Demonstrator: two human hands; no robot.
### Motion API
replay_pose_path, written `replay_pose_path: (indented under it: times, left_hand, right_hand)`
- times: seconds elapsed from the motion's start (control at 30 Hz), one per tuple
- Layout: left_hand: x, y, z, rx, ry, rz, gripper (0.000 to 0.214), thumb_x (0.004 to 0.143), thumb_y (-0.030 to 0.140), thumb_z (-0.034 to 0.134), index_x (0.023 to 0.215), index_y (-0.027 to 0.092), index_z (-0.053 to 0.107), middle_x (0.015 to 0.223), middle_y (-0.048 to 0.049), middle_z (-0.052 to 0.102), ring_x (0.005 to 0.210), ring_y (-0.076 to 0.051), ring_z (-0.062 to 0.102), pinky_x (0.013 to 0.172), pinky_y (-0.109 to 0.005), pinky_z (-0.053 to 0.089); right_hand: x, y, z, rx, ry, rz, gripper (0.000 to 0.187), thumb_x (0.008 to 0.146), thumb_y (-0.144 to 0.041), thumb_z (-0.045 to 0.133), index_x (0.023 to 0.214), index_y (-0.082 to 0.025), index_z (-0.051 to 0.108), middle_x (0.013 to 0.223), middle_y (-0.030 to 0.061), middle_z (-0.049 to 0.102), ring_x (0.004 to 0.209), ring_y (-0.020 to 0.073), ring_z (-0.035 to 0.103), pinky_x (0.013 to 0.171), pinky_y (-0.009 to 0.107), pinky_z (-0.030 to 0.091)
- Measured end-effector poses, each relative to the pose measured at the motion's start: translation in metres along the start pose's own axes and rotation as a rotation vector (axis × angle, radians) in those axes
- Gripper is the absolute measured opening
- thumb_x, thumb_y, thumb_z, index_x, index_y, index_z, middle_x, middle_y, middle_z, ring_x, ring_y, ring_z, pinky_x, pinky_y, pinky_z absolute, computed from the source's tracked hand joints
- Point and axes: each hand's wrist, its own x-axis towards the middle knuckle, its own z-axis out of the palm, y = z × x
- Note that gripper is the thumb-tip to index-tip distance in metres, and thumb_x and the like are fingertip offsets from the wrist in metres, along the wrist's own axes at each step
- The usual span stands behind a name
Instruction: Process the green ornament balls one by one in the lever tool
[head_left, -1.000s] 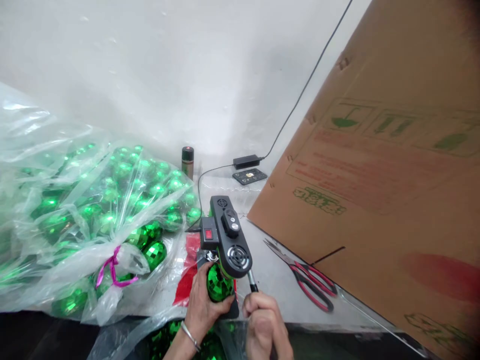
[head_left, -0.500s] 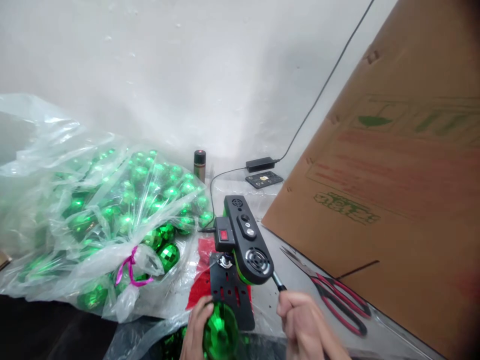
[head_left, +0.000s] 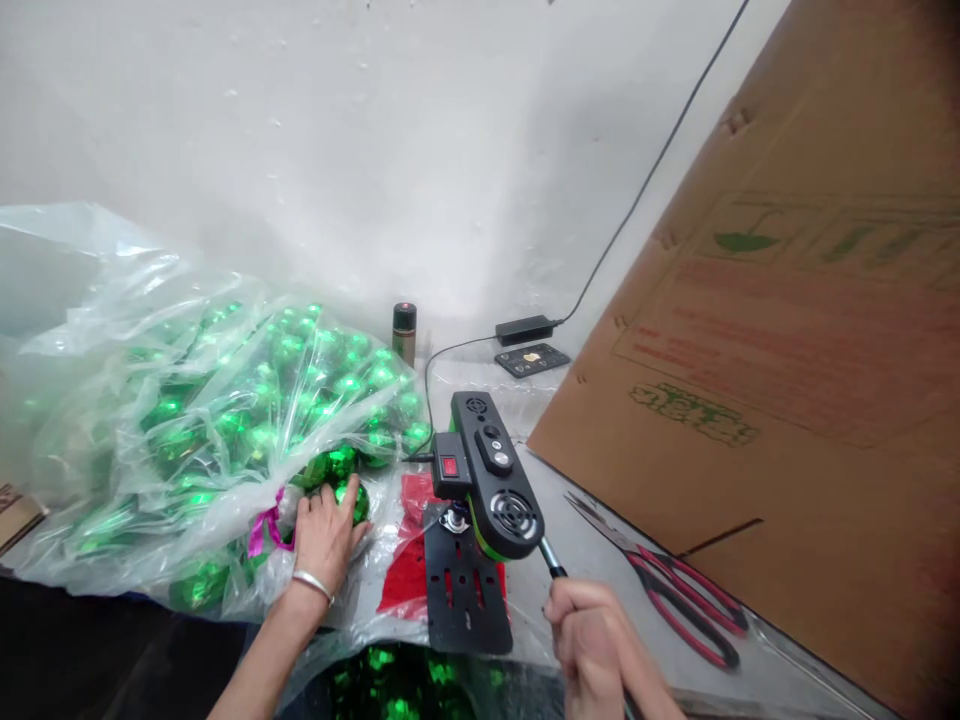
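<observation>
My left hand (head_left: 326, 535), wearing a silver bangle, is at the near end of a clear plastic bag (head_left: 150, 500) of shiny green faceted baubles. Its fingers are spread over a green bauble (head_left: 361, 503) near a purple ribbon (head_left: 264, 530) tied round the plastic. My right hand (head_left: 596, 635) is closed round a metal rod with a black grip (head_left: 553, 560); the rod's far end is hidden beneath a black device (head_left: 499, 475) with round grilles. Beside the device is a black box with a red switch (head_left: 448, 466), above a slotted black plate (head_left: 469, 600).
Red sheet (head_left: 405, 575) lies under the plate. Scissors (head_left: 675, 590) lie to the right, against a large cardboard box (head_left: 750, 350). A phone (head_left: 532, 360), a power adapter (head_left: 525, 329) and a small bottle (head_left: 404, 335) are by the wall. More green baubles (head_left: 397, 690) show below the table edge.
My left hand has let go of the green bauble it held near the plate and moved up and left to the bauble by the bag. My right hand keeps its hold on the rod.
</observation>
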Motion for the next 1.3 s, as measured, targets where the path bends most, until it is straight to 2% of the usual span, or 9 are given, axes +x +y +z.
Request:
replay_pose_path:
  times: [0.1,0.2,0.27,0.4,0.53,0.63,0.77,1.07,1.3]
  left_hand:
    - [-0.006,0.002,0.007,-0.097,0.009,0.029,0.066,0.096,0.023,0.075,0.16,0.029,0.064,0.141,-0.0191,0.072,0.11,-0.037,0.08,0.104,-0.051,0.057]
    - [-0.008,0.007,0.004,-0.434,0.119,0.026,0.075,0.091,0.034,0.077,0.162,0.025,0.056,0.151,-0.0179,0.069,0.133,-0.039,0.075,0.113,-0.053,0.059]
    - [-0.011,0.012,-0.002,-0.717,0.173,-0.047,0.074,0.091,0.048,0.077,0.157,0.023,0.056,0.149,-0.0153,0.071,0.135,-0.038,0.073,0.114,-0.052,0.061]
    - [-0.027,0.027,-0.004,-1.132,0.097,-0.209,0.068,0.093,0.068,0.069,0.144,0.024,0.063,0.14,-0.0127,0.076,0.128,-0.035,0.077,0.112,-0.049,0.063]
    - [-0.051,0.048,0.02,-1.323,-0.004,-0.256,0.092,0.082,0.072,0.081,0.154,0.023,0.054,0.137,-0.0151,0.078,0.124,-0.037,0.08,0.111,-0.051,0.064]
    - [-0.063,0.064,0.034,-1.333,-0.091,-0.237,0.099,0.075,0.061,0.092,0.157,0.023,0.051,0.132,-0.0149,0.081,0.119,-0.037,0.083,0.11,-0.053,0.065]
    - [-0.068,0.081,0.041,-1.194,-0.119,-0.11,0.076,0.077,0.045,0.092,0.144,0.024,0.065,0.144,-0.0162,0.08,0.136,-0.04,0.077,0.119,-0.058,0.06]
    - [-0.071,0.1,0.063,-1.03,-0.004,0.106,0.075,0.076,0.032,0.091,0.148,0.023,0.069,0.142,-0.0168,0.08,0.134,-0.044,0.075,0.117,-0.069,0.06]
    - [-0.067,0.122,0.066,-0.99,0.052,0.042,0.073,0.074,0.036,0.09,0.143,0.022,0.07,0.137,-0.0165,0.078,0.132,-0.044,0.074,0.116,-0.069,0.06]
  right_hand:
    - [0.0,0.006,-0.005,0.03,-0.049,-0.032,0.042,0.113,-0.016,0.059,0.072,-0.022,0.06,0.075,0.0015,0.06,0.057,0.0129,0.053,0.051,0.03,0.033]
    - [0.001,0.014,-0.011,0.053,-0.082,-0.067,0.039,0.113,-0.016,0.059,0.075,-0.021,0.064,0.071,0.0011,0.058,0.06,0.0149,0.057,0.052,0.029,0.037]
    - [0.001,0.018,-0.012,0.046,-0.095,-0.08,0.04,0.113,-0.015,0.058,0.074,-0.021,0.064,0.068,-0.0001,0.054,0.06,0.0149,0.058,0.054,0.028,0.04]
    - [0.006,0.015,-0.01,0.036,-0.093,-0.136,0.041,0.113,-0.011,0.055,0.074,-0.022,0.06,0.067,-0.0013,0.052,0.06,0.0139,0.057,0.054,0.027,0.041]
    - [0.017,0.003,-0.005,0.047,-0.104,-0.124,0.041,0.112,-0.007,0.053,0.074,-0.023,0.053,0.067,-0.0023,0.053,0.062,0.0126,0.06,0.053,0.026,0.041]
    - [0.024,-0.006,-0.005,0.031,-0.136,-0.082,0.039,0.113,-0.007,0.052,0.078,-0.022,0.055,0.071,-0.0025,0.058,0.061,0.0107,0.059,0.053,0.024,0.041]
    - [0.028,-0.01,-0.008,0.031,-0.171,-0.066,0.035,0.114,-0.006,0.05,0.084,-0.022,0.057,0.076,-0.002,0.061,0.062,0.0097,0.06,0.053,0.024,0.04]
    - [0.028,-0.01,-0.008,0.047,-0.18,-0.092,0.036,0.112,-0.002,0.049,0.082,-0.023,0.053,0.073,-0.0023,0.059,0.063,0.0105,0.06,0.055,0.024,0.041]
    - [0.027,-0.012,-0.009,0.041,-0.184,-0.08,0.036,0.112,-0.003,0.049,0.083,-0.023,0.054,0.074,-0.0025,0.059,0.062,0.01,0.059,0.055,0.023,0.042]
